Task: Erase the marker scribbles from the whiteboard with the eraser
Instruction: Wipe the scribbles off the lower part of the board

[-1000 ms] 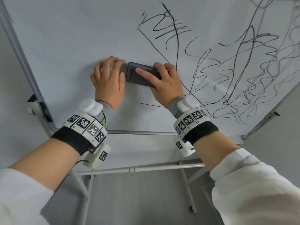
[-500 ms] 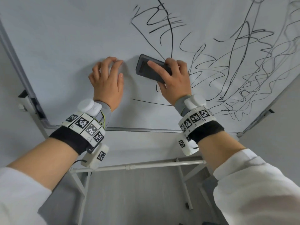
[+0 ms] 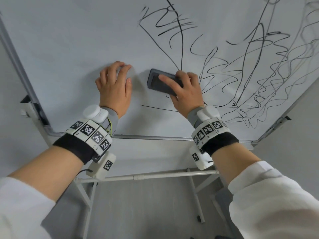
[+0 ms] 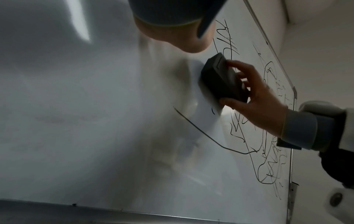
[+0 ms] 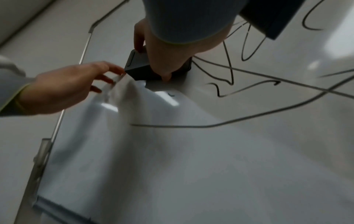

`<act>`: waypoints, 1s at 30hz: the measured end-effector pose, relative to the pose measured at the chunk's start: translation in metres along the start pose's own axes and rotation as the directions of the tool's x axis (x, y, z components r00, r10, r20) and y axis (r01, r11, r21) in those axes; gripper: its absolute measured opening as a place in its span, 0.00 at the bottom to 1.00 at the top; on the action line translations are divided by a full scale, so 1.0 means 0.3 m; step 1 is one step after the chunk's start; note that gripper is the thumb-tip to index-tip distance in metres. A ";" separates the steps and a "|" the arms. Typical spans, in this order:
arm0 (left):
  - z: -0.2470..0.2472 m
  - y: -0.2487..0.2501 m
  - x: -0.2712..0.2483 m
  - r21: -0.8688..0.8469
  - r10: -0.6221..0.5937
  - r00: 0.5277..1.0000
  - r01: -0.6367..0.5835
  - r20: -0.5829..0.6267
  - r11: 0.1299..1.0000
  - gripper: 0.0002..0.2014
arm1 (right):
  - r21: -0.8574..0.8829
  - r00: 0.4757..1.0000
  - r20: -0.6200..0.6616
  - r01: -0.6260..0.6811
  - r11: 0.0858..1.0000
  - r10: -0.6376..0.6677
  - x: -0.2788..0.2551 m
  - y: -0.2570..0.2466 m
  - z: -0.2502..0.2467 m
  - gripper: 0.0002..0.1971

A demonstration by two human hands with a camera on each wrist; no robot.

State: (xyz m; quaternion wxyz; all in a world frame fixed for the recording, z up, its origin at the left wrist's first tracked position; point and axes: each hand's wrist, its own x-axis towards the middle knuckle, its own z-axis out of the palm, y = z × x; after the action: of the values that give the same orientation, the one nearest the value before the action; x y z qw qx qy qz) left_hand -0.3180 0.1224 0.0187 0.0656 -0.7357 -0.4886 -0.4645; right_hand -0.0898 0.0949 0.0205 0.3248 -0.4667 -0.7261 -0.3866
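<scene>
The whiteboard (image 3: 69,49) fills the head view, with black marker scribbles (image 3: 250,69) over its right half. My right hand (image 3: 181,83) grips the dark eraser (image 3: 160,82) and presses it flat on the board at the left edge of the scribbles. A long thin line (image 3: 155,107) runs just below it. My left hand (image 3: 119,73) rests its fingertips on the bare board left of the eraser, a short gap apart. The left wrist view shows the eraser (image 4: 220,81) in the right hand (image 4: 254,98). In the right wrist view the eraser (image 5: 141,66) sits beside the left hand (image 5: 72,84).
The board's metal frame runs along the bottom (image 3: 146,137) and the left side (image 3: 17,66). Below it is the stand's crossbar (image 3: 146,176) with legs over a grey floor. Grey wall lies on both sides of the board.
The right hand has slid the eraser to the right, away from the left hand, then slightly down. The left hand has stayed in place on the board.
</scene>
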 end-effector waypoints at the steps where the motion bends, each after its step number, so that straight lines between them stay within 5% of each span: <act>1: 0.000 0.001 0.001 -0.005 -0.003 1.000 0.003 -0.002 1.000 0.20 | -0.006 1.000 -0.006 -0.010 1.000 0.010 0.015 0.007 -0.006 0.33; 10: 0.005 0.003 -0.009 -0.009 -0.003 1.000 0.003 0.015 1.000 0.21 | 0.045 0.996 0.077 0.044 0.998 -0.047 -0.125 -0.076 0.062 0.37; 30: 0.033 -0.007 -0.050 0.007 0.006 0.999 -0.006 0.036 1.000 0.21 | 0.103 0.990 0.082 0.108 0.989 -0.116 -0.084 -0.136 0.098 0.35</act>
State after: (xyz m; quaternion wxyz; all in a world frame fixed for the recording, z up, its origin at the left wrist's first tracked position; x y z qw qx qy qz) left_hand -0.3149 0.1189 0.0013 0.0608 -0.7453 -0.4889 -0.4493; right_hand -0.1221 0.0986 -0.0255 0.2931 -0.4251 -0.7829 -0.3471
